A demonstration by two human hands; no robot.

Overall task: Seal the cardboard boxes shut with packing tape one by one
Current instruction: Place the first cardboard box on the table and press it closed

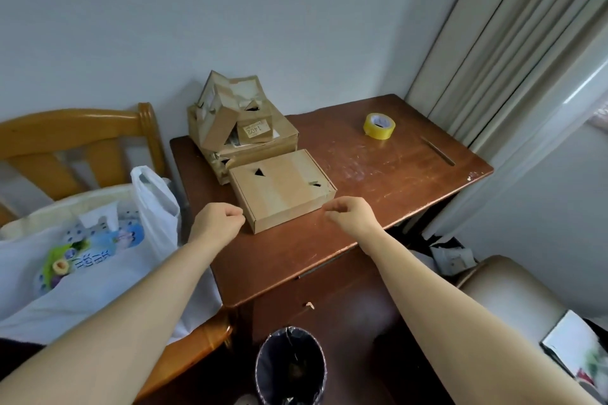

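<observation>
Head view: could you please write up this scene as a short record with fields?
table: brown wood, scuffed
front box: flat cardboard, closed, between both hands
box pile: worn cardboard boxes behind it, by the wall
tape roll: yellow, lying flat, far right, untouched
left hand: fingers curled, beside the box's near-left corner, nothing seen held
right hand: fingers curled, off the box's near-right side, nothing seen held

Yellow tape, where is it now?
In the head view, the yellow tape roll lies on the desk, far right, near the curtain.
</observation>
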